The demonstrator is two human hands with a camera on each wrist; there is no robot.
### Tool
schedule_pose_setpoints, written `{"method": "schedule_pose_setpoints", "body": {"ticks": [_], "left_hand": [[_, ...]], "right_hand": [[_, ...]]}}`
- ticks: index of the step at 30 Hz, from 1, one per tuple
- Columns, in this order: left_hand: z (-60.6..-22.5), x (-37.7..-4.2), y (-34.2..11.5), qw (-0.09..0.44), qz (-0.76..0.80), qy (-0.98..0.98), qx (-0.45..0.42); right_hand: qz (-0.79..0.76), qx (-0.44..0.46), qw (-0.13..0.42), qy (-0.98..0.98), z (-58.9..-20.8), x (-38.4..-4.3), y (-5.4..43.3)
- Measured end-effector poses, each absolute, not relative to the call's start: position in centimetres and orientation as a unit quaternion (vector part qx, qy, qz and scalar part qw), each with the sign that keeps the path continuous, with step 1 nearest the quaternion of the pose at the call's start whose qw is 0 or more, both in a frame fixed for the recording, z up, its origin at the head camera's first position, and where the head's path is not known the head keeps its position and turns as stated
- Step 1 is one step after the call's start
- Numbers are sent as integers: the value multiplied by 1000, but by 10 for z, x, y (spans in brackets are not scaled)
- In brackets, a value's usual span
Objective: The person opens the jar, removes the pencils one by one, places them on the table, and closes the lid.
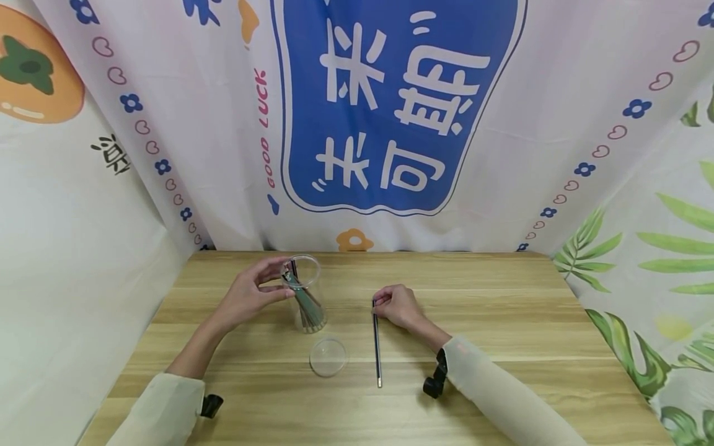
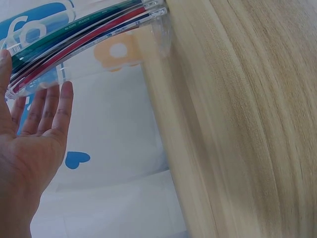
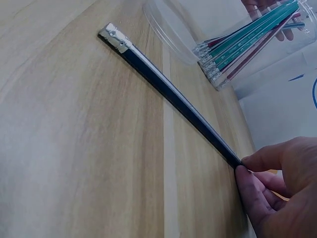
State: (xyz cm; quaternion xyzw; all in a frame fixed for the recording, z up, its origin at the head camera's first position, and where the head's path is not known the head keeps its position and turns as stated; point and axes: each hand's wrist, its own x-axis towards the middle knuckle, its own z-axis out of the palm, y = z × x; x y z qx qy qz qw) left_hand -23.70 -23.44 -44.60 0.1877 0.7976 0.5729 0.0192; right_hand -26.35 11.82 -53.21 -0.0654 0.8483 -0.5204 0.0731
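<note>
My left hand (image 1: 248, 294) grips a clear plastic jar (image 1: 318, 292) near its rim, thumb on one side and fingers on the other. The jar stands slightly tilted on the table, and several green, red and dark pencils (image 2: 94, 27) lean inside it, their silvery ends at the bottom. To the right, my right hand (image 1: 403, 306) pinches one end of a dark pencil (image 1: 377, 347) between thumb and fingers. This pencil's silvery end (image 3: 116, 37) points towards me, low over or on the table. A round clear lid (image 1: 328, 357) lies between the jar and the dark pencil.
The wooden table (image 1: 474, 384) has a light grain. A printed white curtain (image 1: 480, 229) with a blue sign hangs behind its far edge. Leaf-patterned cloth (image 1: 669, 260) lines the right side.
</note>
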Motion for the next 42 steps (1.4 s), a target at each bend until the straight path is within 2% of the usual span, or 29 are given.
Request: {"method": "schedule_pose_setpoints", "body": {"ticks": [14,20,37,42], "left_hand": [[-445,-238,-233,19,556,812,180],[-444,-238,-232,17,548,817,180],[-443,-237,-235,11,533,827,179],[-444,-238,-234,9,533,826,182]], "right_hand": [[-527,-53,88,843,-528,-262,122],[-501,-77,67,859,-521,-262,124],[-477,-185,27,859,-468,-259,114],[-490,-215,32,844,-450,-256,110]]}}
